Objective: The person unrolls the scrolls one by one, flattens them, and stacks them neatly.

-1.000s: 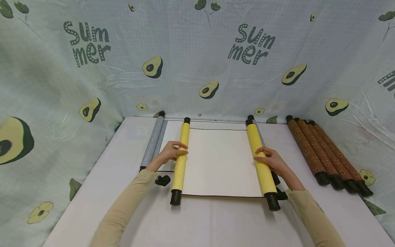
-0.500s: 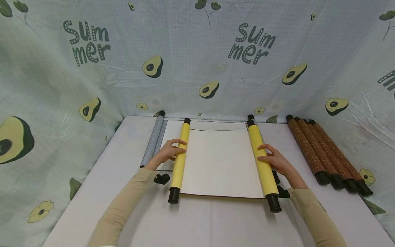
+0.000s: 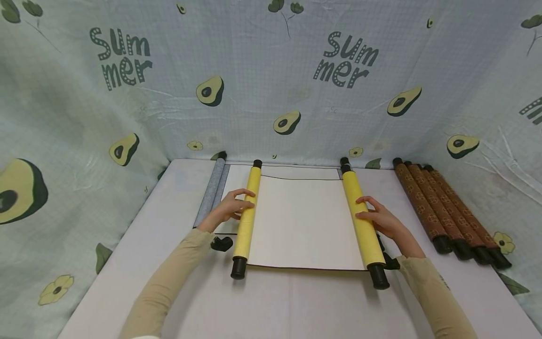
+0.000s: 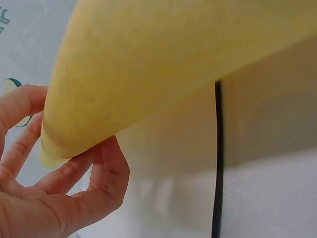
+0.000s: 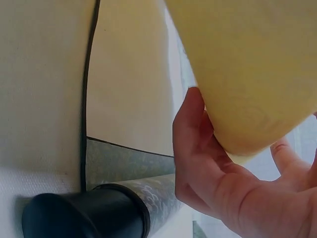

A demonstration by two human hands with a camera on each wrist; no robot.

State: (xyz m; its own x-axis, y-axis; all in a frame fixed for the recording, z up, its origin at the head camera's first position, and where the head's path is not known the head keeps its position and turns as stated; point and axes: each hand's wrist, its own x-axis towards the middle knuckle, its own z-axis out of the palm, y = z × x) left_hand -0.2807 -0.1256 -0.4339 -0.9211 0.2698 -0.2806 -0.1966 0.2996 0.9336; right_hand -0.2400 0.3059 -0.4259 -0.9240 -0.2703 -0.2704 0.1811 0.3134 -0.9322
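Note:
A yellow hanging scroll (image 3: 302, 221) is partly unrolled, its white sheet stretched between two yellow rolls with black knobs. My left hand (image 3: 232, 205) grips the left roll (image 3: 247, 221), fingers and thumb curled round its side. The right roll (image 3: 365, 230) is gripped by my right hand (image 3: 381, 220). In the left wrist view, fingertips (image 4: 106, 153) curl under the yellow roll (image 4: 129, 74). The right wrist view has the hand (image 5: 237, 193) cupped round the other roll's underside. Behind and beneath lies a grey-blue scroll (image 3: 210, 193), spread out, mostly hidden by the yellow one.
Several rolled brown patterned scrolls (image 3: 449, 209) lie side by side at the right of the white table (image 3: 271, 306). A black knob (image 5: 84, 213) of the grey-blue scroll shows below my right hand. A printed cloth (image 3: 254, 56) hangs behind and at both sides.
The right yellow roll has moved slightly right with my right hand, so the white sheet spans a little wider. My left hand and its roll have shifted slightly left.

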